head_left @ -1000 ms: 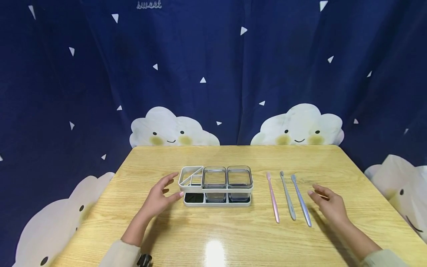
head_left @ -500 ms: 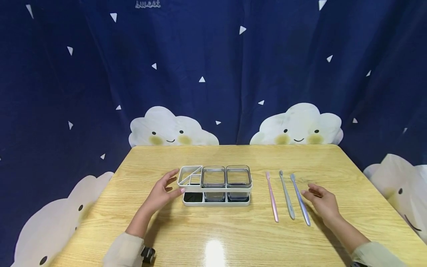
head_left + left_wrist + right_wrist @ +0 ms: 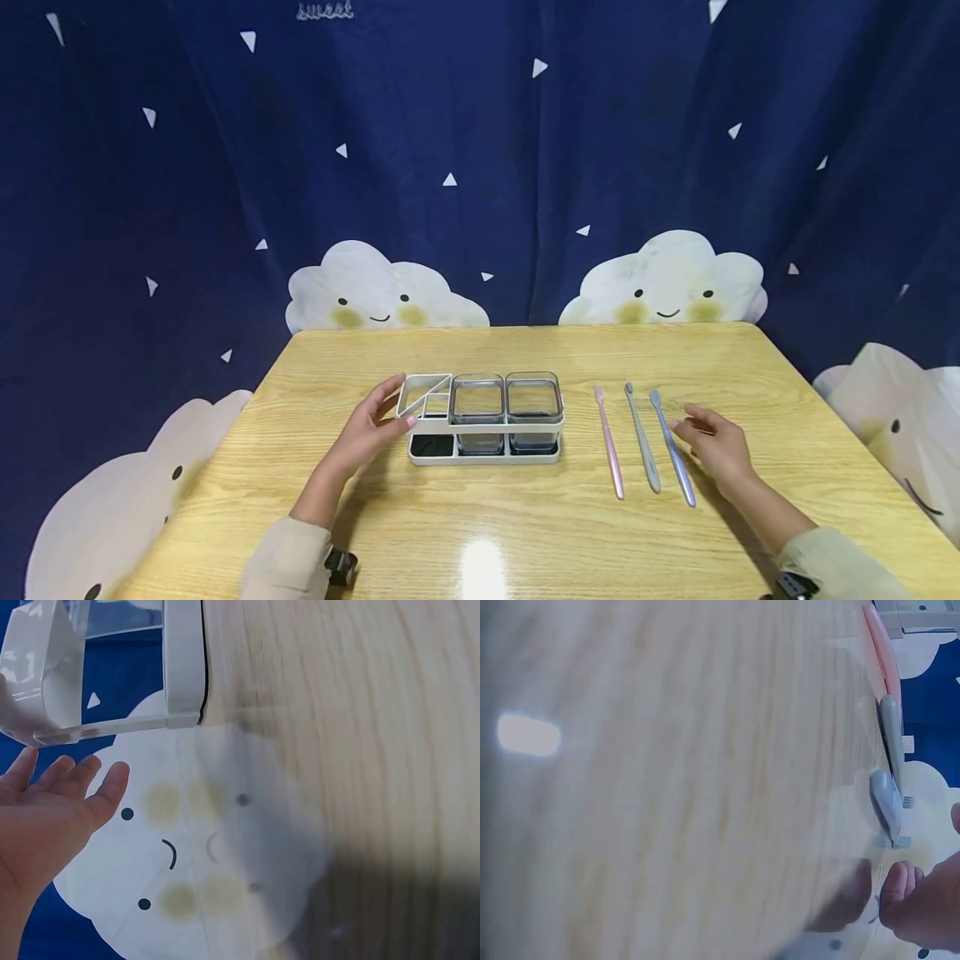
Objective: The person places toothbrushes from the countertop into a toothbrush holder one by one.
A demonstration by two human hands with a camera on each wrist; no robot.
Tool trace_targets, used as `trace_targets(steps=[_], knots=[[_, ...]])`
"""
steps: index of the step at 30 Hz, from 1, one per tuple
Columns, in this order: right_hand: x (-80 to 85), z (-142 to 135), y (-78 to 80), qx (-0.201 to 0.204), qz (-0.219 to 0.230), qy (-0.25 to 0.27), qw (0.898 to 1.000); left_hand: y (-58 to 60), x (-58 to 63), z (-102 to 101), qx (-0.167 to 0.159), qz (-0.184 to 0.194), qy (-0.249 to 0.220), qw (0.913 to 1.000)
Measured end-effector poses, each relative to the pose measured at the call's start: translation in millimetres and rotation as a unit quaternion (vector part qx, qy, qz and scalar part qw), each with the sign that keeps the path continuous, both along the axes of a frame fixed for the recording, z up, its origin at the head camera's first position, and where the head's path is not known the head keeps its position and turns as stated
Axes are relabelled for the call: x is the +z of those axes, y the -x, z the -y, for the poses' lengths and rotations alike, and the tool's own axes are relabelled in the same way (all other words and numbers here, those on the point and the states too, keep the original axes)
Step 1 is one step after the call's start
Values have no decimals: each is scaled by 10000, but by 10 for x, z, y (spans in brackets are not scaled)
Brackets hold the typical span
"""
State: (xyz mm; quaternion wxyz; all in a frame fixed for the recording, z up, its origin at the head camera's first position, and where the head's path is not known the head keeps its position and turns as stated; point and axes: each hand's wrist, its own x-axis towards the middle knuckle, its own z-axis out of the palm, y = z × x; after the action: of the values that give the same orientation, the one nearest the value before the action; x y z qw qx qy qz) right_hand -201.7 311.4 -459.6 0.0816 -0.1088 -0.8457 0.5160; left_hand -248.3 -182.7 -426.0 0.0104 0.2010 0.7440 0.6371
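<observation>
A white two-tier toothbrush holder (image 3: 431,423) stands left of the table's middle, with two clear square cups (image 3: 478,400) side by side in it. My left hand (image 3: 369,429) is at its left end, thumb at the front corner and fingers at the far corner; firm contact cannot be told. In the left wrist view the fingers (image 3: 112,787) are spread loosely just off the holder. Three toothbrushes lie to the right: pink (image 3: 610,446), grey-green (image 3: 643,442) and blue (image 3: 674,454). Beside the blue toothbrush, my right hand (image 3: 716,446) hovers with loosely bent fingers, thumb tip close to its neck.
The wooden table (image 3: 525,525) has a bright reflection near its front. Behind it hangs a dark blue curtain (image 3: 420,125) with white clouds. A black band (image 3: 341,567) is on the left wrist.
My left hand has come in closer around the holder's left end. The right hand has moved left, toward the blue toothbrush. Holder and toothbrushes stay put on the table.
</observation>
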Motion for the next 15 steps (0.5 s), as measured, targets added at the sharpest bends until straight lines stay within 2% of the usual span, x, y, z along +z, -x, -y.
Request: trace_targets(steps=[10,15], knots=[[-12,40,77,-37,79,-177,9998,21,-4,-12,50,144,-180,9997],[-28,47,97,-184,229,-240,9993,48,-30,10,-29,367,-160,9992]])
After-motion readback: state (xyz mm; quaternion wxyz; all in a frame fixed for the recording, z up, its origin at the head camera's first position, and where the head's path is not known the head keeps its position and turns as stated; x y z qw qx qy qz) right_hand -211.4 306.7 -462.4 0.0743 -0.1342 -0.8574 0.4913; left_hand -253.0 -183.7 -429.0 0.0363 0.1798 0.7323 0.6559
